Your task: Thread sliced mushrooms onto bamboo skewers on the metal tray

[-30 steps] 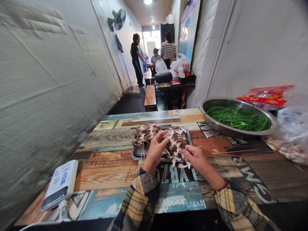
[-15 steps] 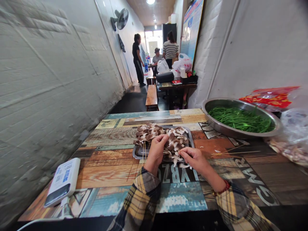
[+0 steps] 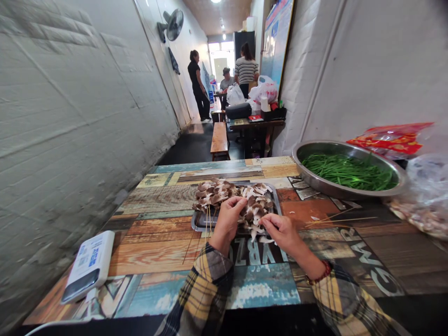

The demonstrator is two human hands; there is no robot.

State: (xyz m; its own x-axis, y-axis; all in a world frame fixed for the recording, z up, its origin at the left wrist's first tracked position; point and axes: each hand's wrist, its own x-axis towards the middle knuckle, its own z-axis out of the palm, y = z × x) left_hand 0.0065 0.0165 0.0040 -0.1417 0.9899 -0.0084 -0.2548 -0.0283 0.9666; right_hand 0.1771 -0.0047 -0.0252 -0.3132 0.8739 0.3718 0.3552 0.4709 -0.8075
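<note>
Left hand (image 3: 227,223) closed around bamboo skewers (image 3: 209,224) — right hand (image 3: 282,233) pinching mushroom pieces (image 3: 254,217), fingers narrow; metal tray (image 3: 199,223) beneath, far side of the hands, on a wood-print table (image 3: 150,252).

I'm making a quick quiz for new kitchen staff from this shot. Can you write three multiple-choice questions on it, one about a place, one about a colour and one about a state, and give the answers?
1. Where is the steel basin of green stalks relative to the metal tray?
A. To its right
B. To its left, by the wall
C. On the bench

2. What colour is the bracelet on the wrist of the right hand?
A. Blue
B. White
C. Red

3. How do the bamboo skewers right of the tray lie?
A. Upright in a cup
B. Flat on the table
C. Inside a plastic bag

Answers:
1. A, the basin sits beyond the tray on the right.
2. C, red shows just above the plaid sleeve.
3. B, the thin sticks rest on the tabletop.
</note>
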